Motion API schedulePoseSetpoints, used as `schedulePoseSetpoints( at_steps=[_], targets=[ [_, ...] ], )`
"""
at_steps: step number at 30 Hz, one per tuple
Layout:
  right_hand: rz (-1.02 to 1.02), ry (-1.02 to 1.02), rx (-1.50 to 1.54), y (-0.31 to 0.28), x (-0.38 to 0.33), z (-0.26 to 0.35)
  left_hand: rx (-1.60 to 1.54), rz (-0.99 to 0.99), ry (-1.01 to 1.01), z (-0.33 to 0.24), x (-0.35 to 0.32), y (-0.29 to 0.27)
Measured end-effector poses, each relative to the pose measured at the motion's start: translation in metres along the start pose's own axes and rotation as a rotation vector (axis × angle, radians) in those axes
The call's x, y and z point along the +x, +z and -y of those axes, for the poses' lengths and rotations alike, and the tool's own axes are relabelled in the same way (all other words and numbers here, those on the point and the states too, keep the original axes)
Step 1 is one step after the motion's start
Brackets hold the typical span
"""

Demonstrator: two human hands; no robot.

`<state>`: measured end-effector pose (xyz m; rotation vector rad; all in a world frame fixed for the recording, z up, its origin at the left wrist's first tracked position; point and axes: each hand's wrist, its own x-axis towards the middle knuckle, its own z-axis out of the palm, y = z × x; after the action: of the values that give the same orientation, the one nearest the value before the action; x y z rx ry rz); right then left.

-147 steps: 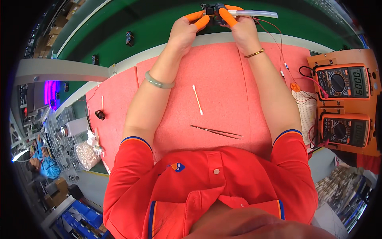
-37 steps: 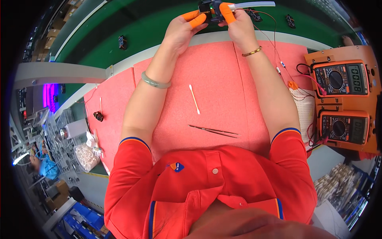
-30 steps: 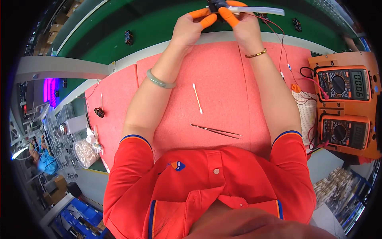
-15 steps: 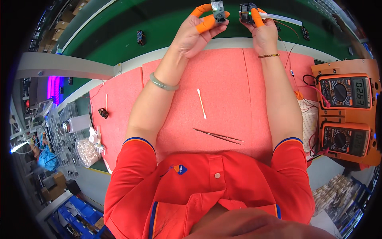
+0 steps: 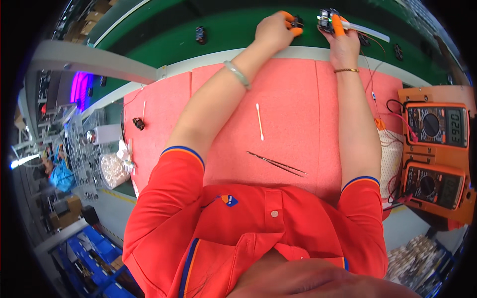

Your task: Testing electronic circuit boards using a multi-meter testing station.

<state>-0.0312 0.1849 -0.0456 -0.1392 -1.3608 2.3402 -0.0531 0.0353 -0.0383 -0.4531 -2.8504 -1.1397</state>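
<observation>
Over the green belt, my left hand (image 5: 276, 31) reaches out palm down, orange covers on its fingertips. Its thumb and fingers close around a small dark electronic module (image 5: 297, 23), partly hidden by them. My right hand (image 5: 343, 45) grips another small black module (image 5: 325, 21), on which a green light glows. A white strip or tube (image 5: 370, 33) and a thin wire run off to the right of that hand. On the pink foam mat (image 5: 223, 144) between my forearms lie a cotton swab (image 5: 259, 121) and dark tweezers (image 5: 276, 164).
Two orange multimeters (image 5: 436, 126) stand in an orange holder at the right, with leads running onto the mat. More modules (image 5: 200, 35) sit along the green belt (image 5: 233, 30). At the left are a small black part (image 5: 139, 123) and a tub of swabs (image 5: 114, 170). A grey beam (image 5: 99, 62) crosses the upper left.
My left hand has turned palm down and moved right and outward over the belt with its module, close to my right hand. My right hand keeps its module. The whole view has shifted slightly.
</observation>
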Motion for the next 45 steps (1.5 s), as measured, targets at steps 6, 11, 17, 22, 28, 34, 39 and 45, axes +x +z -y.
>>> schedulePoseSetpoints(
  at_steps=[6,11,17,22,28,34,39,45],
  targets=[
    [0.032,0.028,0.016,-0.007,0.005,-0.008,0.61,-0.355,0.323,0.024,-0.005,-0.039],
    [0.0,0.016,-0.02,-0.002,0.001,-0.005,0.855,-0.122,-0.134,0.086,-0.033,-0.116],
    [0.027,0.044,-0.081,0.002,-0.003,-0.005,0.291,-0.062,-0.1,0.09,-0.032,-0.106],
    [-0.002,0.034,-0.093,0.001,0.0,-0.003,-1.1,0.182,-0.126,0.02,-0.019,-0.052],
    [0.022,0.019,-0.157,0.004,-0.01,0.007,-1.355,0.25,-0.183,0.001,-0.024,-0.02],
    [0.071,0.055,-0.112,0.013,-0.019,0.007,-1.348,0.269,-0.129,0.01,-0.03,-0.016],
    [0.097,-0.009,-0.116,0.018,-0.023,0.004,-1.269,0.255,-0.104,-0.002,-0.035,-0.014],
    [0.137,-0.156,-0.525,0.018,-0.024,0.001,-1.371,0.21,-0.123,0.013,-0.032,-0.014]
  ],
)
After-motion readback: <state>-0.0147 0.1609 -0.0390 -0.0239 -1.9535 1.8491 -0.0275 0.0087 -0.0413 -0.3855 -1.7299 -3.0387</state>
